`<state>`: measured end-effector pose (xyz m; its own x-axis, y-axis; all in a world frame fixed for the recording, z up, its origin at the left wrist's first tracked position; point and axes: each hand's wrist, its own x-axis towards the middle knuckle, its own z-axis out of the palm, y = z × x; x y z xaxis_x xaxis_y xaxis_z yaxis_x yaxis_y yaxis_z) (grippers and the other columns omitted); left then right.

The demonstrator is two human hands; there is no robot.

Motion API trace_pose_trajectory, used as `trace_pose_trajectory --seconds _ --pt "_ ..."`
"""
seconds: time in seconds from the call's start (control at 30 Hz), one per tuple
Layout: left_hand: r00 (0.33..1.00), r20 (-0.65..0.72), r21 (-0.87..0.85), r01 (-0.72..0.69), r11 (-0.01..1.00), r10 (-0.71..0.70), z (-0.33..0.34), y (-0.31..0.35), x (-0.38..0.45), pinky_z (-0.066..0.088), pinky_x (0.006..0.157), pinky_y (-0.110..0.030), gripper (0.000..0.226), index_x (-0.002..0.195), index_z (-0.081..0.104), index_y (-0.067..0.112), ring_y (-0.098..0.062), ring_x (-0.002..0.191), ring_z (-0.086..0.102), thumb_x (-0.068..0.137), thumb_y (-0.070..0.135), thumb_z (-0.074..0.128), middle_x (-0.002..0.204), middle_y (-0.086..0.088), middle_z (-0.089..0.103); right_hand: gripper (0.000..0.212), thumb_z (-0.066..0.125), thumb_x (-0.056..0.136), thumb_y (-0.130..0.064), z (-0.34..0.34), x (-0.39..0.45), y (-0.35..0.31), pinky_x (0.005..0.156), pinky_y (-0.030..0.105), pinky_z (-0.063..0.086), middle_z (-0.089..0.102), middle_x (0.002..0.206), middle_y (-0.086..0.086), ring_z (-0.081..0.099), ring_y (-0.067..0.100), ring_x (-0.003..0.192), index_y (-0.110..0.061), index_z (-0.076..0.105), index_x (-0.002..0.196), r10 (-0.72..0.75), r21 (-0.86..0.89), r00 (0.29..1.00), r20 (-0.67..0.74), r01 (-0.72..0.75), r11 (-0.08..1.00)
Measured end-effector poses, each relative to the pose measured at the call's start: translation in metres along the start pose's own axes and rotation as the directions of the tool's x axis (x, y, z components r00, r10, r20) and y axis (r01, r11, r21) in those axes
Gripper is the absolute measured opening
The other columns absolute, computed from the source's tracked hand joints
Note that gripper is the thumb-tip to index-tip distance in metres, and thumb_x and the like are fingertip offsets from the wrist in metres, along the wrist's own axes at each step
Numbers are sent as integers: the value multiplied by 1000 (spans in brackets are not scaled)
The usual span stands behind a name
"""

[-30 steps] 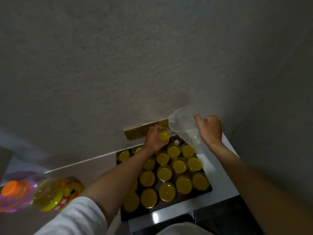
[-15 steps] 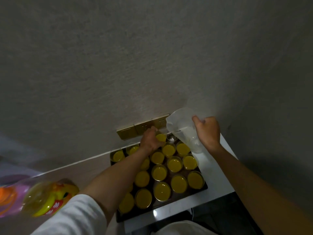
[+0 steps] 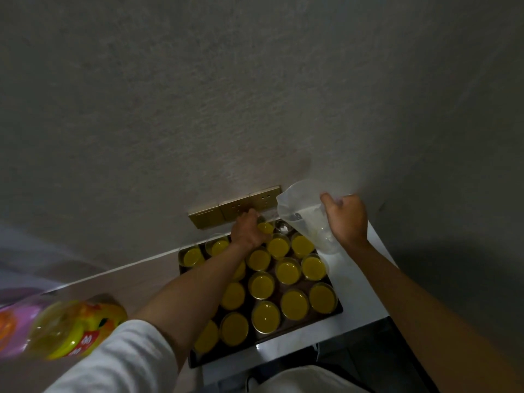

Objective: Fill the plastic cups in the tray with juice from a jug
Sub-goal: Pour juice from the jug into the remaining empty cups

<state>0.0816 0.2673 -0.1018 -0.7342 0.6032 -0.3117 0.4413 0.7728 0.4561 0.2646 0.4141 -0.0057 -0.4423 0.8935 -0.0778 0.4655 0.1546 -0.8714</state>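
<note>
Beside the tray (image 3: 338, 310), a blurred juice bottle (image 3: 71, 330), label writing unreadable.

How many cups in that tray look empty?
1: a clear cup in the tray's back row, beside the juice cup the left hand grips, below the jug. The left forearm may hide others.

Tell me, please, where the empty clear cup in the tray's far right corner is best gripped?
Grip the empty clear cup by its side wall just under the rim, coming from above: filled cups crowd its near side, the tilted jug hangs to its right.
</note>
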Motion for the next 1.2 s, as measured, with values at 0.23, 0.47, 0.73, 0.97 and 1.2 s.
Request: trace_pose_trajectory --seconds 0.23,0.47,0.73,0.97,1.2 --pt "1000 -6 46 4 999 -4 5 0 3 52 88 -40 68 121 52 20 -28 110 57 68 40 90 121 -7 61 51 62 96 -40 1 4 4 56 34 43 47 49 0 46 18 47 -15 50 53 -14 -18 1000 -2 14 1000" --pt "1000 4 49 14 999 -14 8 0 4 52 88 -42 68 119 52 21 -27 109 58 66 41 90 119 -5 61 52 63 95 -40 -1 4 5 55 34 42 46 47 -1 46 17 46 -15 50 51 -21 -1 1000 -5 21 1000" --pt "1000 5 61 28 998 -29 11 -1 3 52 92 -43 72 124 51 24 -27 112 59 67 42 91 123 -5 60 51 63 93 -40 -1 -2 1 55 43 48 47 47 -2 47 18 46 -15 50 51 -13 4 1000 16 13 1000" --pt "1000 -12 -3 0 1000 0 5 -1 -5 52 92 -43 72 121 52 26 -28 114 58 63 42 91 122 -4 62 52 63 91 -39 -2 -11 -11 53 32 36 38 41 -8 39 14 42 -20 43 47 -11 2 999 41 11 1000" --pt "996 -59 -91 -68 994 63 -12 -11 -20 54 94 -43 72 118 53 35 -20 113 53 57 41 91 118 6 59 49 61 91 -36 7 -33 -37 53 32 31 34 43 -9 34 14 45 -19 39 51 -39 -10 997 68 40 999"
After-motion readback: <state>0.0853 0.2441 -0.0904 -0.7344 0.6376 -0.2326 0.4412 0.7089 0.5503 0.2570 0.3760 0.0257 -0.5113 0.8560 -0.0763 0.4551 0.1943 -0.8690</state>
